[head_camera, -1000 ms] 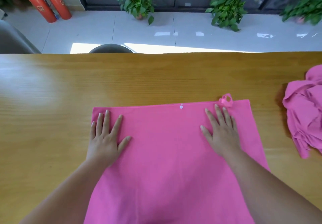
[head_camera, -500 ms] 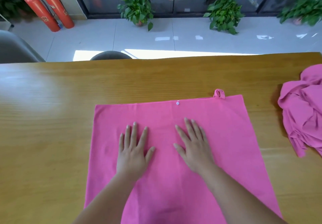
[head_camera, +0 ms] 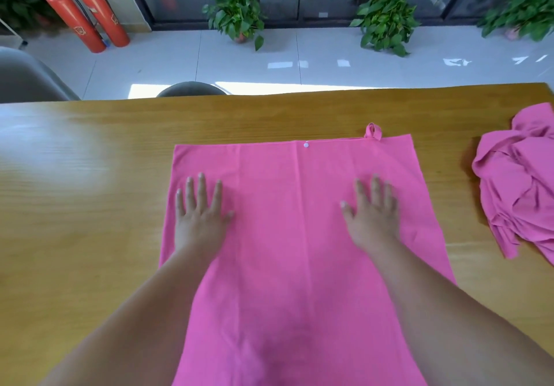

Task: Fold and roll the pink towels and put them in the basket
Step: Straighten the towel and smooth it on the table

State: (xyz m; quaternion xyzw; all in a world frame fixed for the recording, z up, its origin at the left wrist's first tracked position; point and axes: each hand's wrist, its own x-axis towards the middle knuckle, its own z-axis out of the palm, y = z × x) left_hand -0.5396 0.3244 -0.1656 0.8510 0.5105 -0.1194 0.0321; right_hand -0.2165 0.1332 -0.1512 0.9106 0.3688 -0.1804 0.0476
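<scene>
A pink towel [head_camera: 290,205] lies spread flat on the wooden table [head_camera: 90,205], running from mid-table down past the near edge of view. It has a small loop [head_camera: 372,131] and a white snap [head_camera: 306,145] on its far edge. My left hand [head_camera: 200,214] rests flat, fingers spread, near the towel's left edge. My right hand [head_camera: 373,214] lies flat near the right side. A crumpled heap of pink towels [head_camera: 521,181] sits at the table's right end. No basket is in view.
Beyond the table's far edge are a dark chair back [head_camera: 192,89], a grey chair [head_camera: 27,76] at left, potted plants [head_camera: 236,10] and two red fire extinguishers [head_camera: 87,13] on the tiled floor.
Both hands slid from the towel's middle outward, left hand to the left edge, right hand to the right side. The towel lies smoother.
</scene>
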